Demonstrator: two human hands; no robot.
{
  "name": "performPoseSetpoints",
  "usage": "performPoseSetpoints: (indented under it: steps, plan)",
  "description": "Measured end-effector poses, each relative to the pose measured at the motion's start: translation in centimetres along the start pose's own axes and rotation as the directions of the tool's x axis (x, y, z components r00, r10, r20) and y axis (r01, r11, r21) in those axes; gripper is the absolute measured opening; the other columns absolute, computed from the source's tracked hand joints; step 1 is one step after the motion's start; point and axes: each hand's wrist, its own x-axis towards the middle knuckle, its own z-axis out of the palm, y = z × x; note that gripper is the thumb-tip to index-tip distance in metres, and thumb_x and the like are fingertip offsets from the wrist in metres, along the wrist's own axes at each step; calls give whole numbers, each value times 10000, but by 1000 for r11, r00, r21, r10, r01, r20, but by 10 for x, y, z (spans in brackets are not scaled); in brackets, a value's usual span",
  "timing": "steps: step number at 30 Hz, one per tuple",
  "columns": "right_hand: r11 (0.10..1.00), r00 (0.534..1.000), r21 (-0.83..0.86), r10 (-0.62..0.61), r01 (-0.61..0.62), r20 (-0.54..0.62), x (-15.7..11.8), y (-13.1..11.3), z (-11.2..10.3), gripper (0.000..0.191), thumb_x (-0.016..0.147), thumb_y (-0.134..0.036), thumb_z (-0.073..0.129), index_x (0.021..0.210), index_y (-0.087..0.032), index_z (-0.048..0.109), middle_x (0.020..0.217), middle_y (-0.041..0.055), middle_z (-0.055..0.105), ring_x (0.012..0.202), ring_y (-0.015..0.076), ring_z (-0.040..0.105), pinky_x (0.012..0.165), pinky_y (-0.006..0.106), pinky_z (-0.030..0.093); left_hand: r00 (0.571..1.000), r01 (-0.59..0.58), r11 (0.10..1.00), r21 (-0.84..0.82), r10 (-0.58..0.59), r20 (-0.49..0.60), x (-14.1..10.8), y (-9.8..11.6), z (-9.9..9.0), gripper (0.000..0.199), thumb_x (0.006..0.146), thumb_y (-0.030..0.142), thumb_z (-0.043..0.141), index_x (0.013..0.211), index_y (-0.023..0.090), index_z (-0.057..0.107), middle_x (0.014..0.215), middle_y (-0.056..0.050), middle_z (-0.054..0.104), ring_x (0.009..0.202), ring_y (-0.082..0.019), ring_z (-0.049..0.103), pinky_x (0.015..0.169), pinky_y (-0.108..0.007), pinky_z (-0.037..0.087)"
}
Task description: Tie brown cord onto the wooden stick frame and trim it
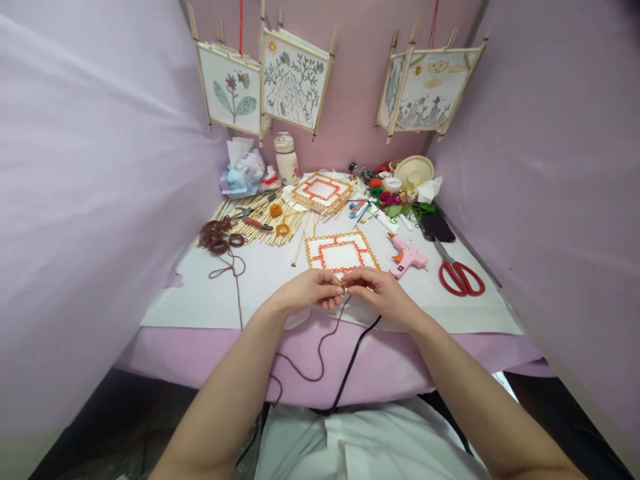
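Observation:
My left hand (324, 289) and my right hand (375, 288) meet at the front of the table, thumbs and fingertips pinched together. Between them is the end of a brown cord (323, 353), which hangs over the table edge and loops across the pink cloth. A tiny pale bit shows at the fingertips, too small to name. Just beyond my fingers lies a white panel (343, 255) with an orange scalloped border and a red inner frame; my hands cover its near edge. Whether they touch it, I cannot tell.
Right: pink glue gun (407, 257), red-handled scissors (461, 277), phone (437, 223). Left: brown cord bundle (216, 235), pliers (257, 224), thin sticks (235, 208). Behind: another decorated panel (323, 193), bottle (286, 160). Paper lanterns (297, 80) hang above. A black cable (356, 353) crosses the front edge.

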Motion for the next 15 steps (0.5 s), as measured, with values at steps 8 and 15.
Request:
performPoseSetpoints:
  steps: [8,15]
  plan:
    - [992,994,-96,-84,78,-66,-2,0,3,133,896,-259,566,883,-201,684,813,32,667,715,140,575,634,272,437,1000,13,1000,-24,-13,-19,2,-2,0,189,714,295,727,749,135,633,664,-9,625,520,-62,519,537,-192,415]
    - [985,995,-164,-65,52,-76,-3,2,3,131,914,-244,532,861,-192,641,805,21,630,696,127,543,650,260,421,994,-38,999,12,40,-105,0,3,7,256,742,377,701,753,131,633,679,-19,626,538,-73,526,553,-204,419]
